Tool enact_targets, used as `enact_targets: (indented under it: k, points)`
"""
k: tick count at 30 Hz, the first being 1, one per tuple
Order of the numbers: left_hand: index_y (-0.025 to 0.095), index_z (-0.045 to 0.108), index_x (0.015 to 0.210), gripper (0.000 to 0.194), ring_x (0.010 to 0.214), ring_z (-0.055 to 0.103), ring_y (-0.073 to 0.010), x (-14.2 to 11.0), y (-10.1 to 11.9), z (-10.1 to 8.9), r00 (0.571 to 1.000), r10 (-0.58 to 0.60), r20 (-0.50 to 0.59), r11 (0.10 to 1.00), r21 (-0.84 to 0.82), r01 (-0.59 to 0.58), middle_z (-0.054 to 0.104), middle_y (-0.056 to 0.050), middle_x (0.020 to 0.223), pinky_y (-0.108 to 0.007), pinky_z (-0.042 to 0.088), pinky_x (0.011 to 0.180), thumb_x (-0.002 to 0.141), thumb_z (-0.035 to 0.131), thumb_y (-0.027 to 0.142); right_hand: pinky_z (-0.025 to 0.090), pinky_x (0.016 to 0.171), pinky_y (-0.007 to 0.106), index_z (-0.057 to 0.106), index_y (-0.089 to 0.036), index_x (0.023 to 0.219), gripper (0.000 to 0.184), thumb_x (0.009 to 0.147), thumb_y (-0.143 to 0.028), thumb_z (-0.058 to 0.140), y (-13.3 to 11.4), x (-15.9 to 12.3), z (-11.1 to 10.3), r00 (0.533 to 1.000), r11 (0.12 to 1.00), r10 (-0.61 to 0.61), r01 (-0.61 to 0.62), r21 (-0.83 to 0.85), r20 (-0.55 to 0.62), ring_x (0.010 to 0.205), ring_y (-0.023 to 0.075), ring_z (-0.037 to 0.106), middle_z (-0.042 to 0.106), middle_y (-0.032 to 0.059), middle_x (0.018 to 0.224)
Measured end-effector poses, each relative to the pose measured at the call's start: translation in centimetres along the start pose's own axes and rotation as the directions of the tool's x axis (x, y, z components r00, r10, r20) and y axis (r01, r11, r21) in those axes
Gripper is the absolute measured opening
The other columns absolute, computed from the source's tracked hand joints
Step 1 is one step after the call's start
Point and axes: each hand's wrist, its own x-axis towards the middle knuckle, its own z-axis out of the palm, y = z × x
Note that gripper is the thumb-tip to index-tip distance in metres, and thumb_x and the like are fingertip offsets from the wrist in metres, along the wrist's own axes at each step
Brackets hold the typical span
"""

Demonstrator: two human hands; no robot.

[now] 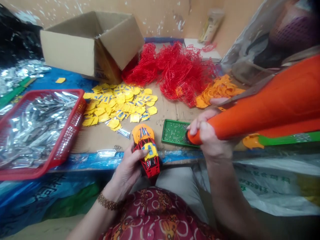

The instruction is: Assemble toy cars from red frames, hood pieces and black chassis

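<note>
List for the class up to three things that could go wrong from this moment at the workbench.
The left hand holds the red and yellow toy car out past the table edge, above the lap, so a slip could drop it. The orange tapered tube in the right hand has its tip at the green perforated board and could skid off. The loose foil packet near the edge might slide off.

On the table (172,115), a basket (67,143) of foil packets (37,130) sits at the left, with a box (75,50) behind it. Plastic frames (175,70) lie right of the box, with loose tags (117,103) in front of them. A tray (175,133) lies right of the tags, just beside the right hand (210,133), which is around a cone (262,103). A toy car (146,150) sits in the left hand (127,170), in front of the tags.
</note>
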Motion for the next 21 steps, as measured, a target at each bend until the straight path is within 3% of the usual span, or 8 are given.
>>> enact_targets:
  k: [3, 7, 12, 15, 18, 21]
  points:
    - [0.012, 0.06, 0.107, 0.053, 0.071, 0.069, -0.0181, 0.1, -0.1, 0.1, 1.0, 0.001, 0.009, 1.0, 0.003, -0.001, 0.072, -0.007, 0.088, -0.03, 0.059, 0.068, 0.059, 0.081, 0.014, 0.056, 0.049, 0.03, 0.058, -0.033, 0.106, 0.033, 0.079, -0.02, 0.072, -0.7, -1.0, 0.5, 0.997, 0.998, -0.054, 0.052, -0.04, -0.05, 0.048, 0.012, 0.053, 0.054, -0.0087, 0.067]
    - [0.011, 0.06, 0.109, 0.057, 0.07, 0.068, -0.0182, 0.1, -0.2, 0.2, 1.0, 0.001, 0.01, 1.0, 0.002, -0.001, 0.072, -0.007, 0.087, -0.029, 0.06, 0.067, 0.056, 0.082, 0.013, 0.055, 0.052, 0.029, 0.057, -0.029, 0.09, 0.018, 0.081, -0.017, 0.068, -0.4, -1.2, 0.2, 0.997, 0.997, -0.064, 0.063, -0.041, -0.034, 0.051, 0.0112, 0.055, 0.057, -0.008, 0.07]
    - [0.012, 0.06, 0.108, 0.055, 0.068, 0.069, -0.0178, 0.1, -0.1, 0.1, 1.0, 0.005, 0.026, 1.0, 0.009, -0.005, 0.072, -0.007, 0.086, -0.029, 0.06, 0.066, 0.057, 0.082, 0.014, 0.055, 0.053, 0.031, 0.058, -0.029, 0.106, 0.029, 0.08, -0.025, 0.072, -0.8, -0.5, -0.4, 1.0, 0.997, -0.022, 0.023, 0.07, -0.008, 0.048, 0.0106, 0.055, 0.056, -0.0087, 0.067]
    - [0.012, 0.059, 0.114, 0.058, 0.067, 0.07, -0.0185, 0.0, 0.0, 0.0, 0.991, -0.035, 0.129, 0.999, 0.031, 0.031, 0.073, -0.007, 0.087, -0.029, 0.06, 0.064, 0.059, 0.081, 0.012, 0.054, 0.053, 0.03, 0.058, -0.03, 0.106, 0.032, 0.078, -0.026, 0.074, -1.3, 0.2, -0.2, 0.999, 0.991, -0.03, 0.034, 0.128, -0.035, 0.047, 0.0094, 0.055, 0.056, -0.0092, 0.067]
    - [0.012, 0.059, 0.116, 0.059, 0.071, 0.073, -0.0238, 0.6, -0.2, 0.0, 0.932, -0.117, 0.342, 0.992, 0.0, 0.125, 0.075, -0.01, 0.088, -0.035, 0.062, 0.067, 0.061, 0.081, 0.016, 0.053, 0.051, 0.028, 0.059, -0.029, 0.099, 0.028, 0.075, -0.021, 0.073, -1.9, 0.9, 0.4, 0.994, 0.984, -0.082, 0.093, 0.153, -0.074, 0.046, 0.0085, 0.054, 0.056, -0.0089, 0.066]
    - [0.008, 0.059, 0.118, 0.062, 0.078, 0.074, -0.0298, 1.5, -0.5, 0.0, 0.805, -0.207, 0.556, 0.96, -0.042, 0.276, 0.075, -0.015, 0.09, -0.041, 0.063, 0.071, 0.062, 0.08, 0.025, 0.053, 0.052, 0.027, 0.059, -0.026, 0.089, 0.021, 0.074, -0.019, 0.071, -2.7, 1.6, 1.1, 0.993, 0.982, -0.06, 0.077, 0.172, -0.102, 0.046, 0.0067, 0.053, 0.054, -0.0092, 0.065]
